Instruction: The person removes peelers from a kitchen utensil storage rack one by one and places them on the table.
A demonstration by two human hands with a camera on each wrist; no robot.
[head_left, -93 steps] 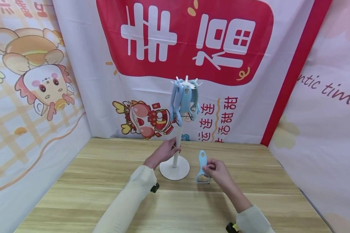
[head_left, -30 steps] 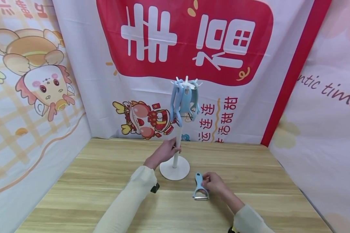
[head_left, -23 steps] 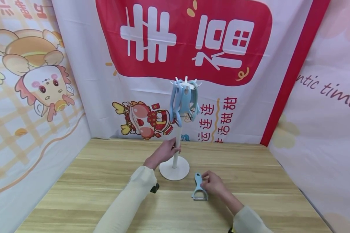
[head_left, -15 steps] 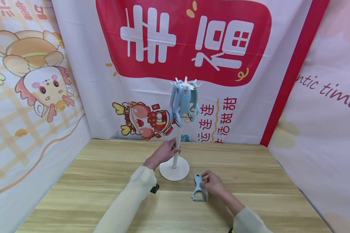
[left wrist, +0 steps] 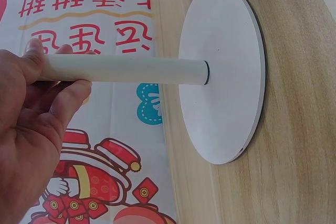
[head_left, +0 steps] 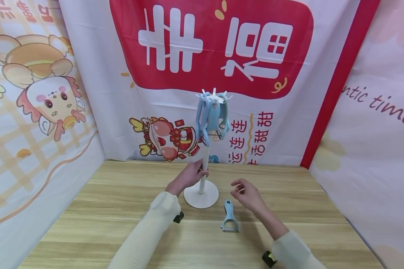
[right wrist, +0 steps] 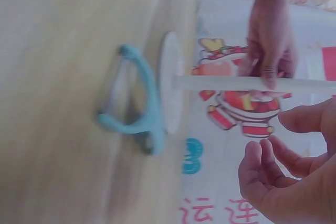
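My left hand [head_left: 188,175] grips the white pole [left wrist: 126,70] of a hook stand, thumb and fingers around it above the round base [head_left: 207,201]. Several blue peelers [head_left: 214,116] hang from the prongs at the stand's top. One light-blue peeler [head_left: 229,211] lies flat on the table to the right of the base, its blade end toward me. Past its handle end hovers my right hand [head_left: 250,196], holding nothing. Its fingers are loosely bent, with a gap between thumb and fingertips in the right wrist view.
The wooden table [head_left: 121,209] ends at a printed cloth backdrop [head_left: 168,101] close behind the stand. More printed cloth [head_left: 367,142] walls the right side, and a cartoon cloth [head_left: 54,157] the left.
My right hand lowered the peeler onto the table nearer to me, let go of it, and has lifted away toward the backdrop. The left hand and stand have stayed in place.
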